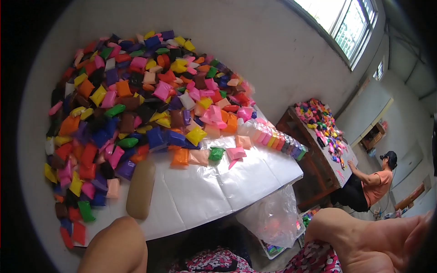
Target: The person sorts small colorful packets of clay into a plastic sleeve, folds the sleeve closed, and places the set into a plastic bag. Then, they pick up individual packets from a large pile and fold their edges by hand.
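Close to the camera at lower right is my right hand (pixel 387 241), with its wrist and bare palm showing. Its fingers run into the dark right edge, so their ends and anything at them are hidden. A bare part of my left arm (pixel 114 248) rises at lower left; my left hand itself is outside the picture. Just beyond that arm, a tan oblong object (pixel 141 189) lies on the white-covered table (pixel 200 186). Behind it spreads a large heap of small, shiny, coloured packets (pixel 150 98). Neither hand visibly touches the packets.
A row of clear-wrapped multicoloured packets (pixel 280 139) lies at the table's right end. Below the edge hang a clear plastic bag (pixel 273 216) and a white crate (pixel 268 250) stands near it. Farther right, a person (pixel 375 184) sits at another packet-covered table (pixel 314 136).
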Tool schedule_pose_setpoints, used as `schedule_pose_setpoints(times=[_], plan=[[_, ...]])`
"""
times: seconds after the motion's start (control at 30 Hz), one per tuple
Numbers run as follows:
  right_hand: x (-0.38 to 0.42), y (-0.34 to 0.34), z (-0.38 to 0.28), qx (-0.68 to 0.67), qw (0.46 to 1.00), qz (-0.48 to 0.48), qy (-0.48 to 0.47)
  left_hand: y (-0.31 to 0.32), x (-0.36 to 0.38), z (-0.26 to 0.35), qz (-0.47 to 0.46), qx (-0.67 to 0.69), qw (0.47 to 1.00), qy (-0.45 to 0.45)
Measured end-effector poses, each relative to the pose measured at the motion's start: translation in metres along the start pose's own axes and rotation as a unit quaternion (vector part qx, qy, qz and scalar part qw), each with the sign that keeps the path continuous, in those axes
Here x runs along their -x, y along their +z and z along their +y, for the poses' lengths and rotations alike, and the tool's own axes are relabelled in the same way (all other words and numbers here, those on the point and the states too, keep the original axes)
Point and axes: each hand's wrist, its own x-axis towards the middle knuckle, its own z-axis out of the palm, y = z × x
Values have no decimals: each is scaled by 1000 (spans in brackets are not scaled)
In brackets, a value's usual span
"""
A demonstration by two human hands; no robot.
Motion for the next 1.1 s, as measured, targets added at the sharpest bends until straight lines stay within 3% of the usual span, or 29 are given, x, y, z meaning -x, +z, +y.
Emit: schedule_pose_setpoints(times=[0.43, 0.6, 0.67, 0.73, 0.8, 0.83, 0.97, 1.1], plan=[[-7, 17, 14, -24, 999, 40, -14, -10, 2, 11, -10, -36, 999, -20], [5, 29, 20, 26, 994, 109, -16, -18, 2, 8, -24, -44, 998, -26], [18, 40, 26, 87, 982, 168, 14, -24, 1, 2, -34, -53, 997, -35], [24, 55, 31, 99, 979, 167, 56, -25, 1, -7, -44, -61, 996, -39], [14, 64, 35, 27, 991, 0, 132, -29, 1, -13, -54, -69, 995, -44], [11, 63, 38, -53, 989, -13, 138, -30, 3, -15, -56, -73, 995, -45], [8, 65, 49, -232, 970, 28, 74, -21, 12, -6, 13, -27, 999, -19], [-1, 64, 47, -230, 970, 41, 66, -10, 12, 5, 44, -23, 999, -23]])
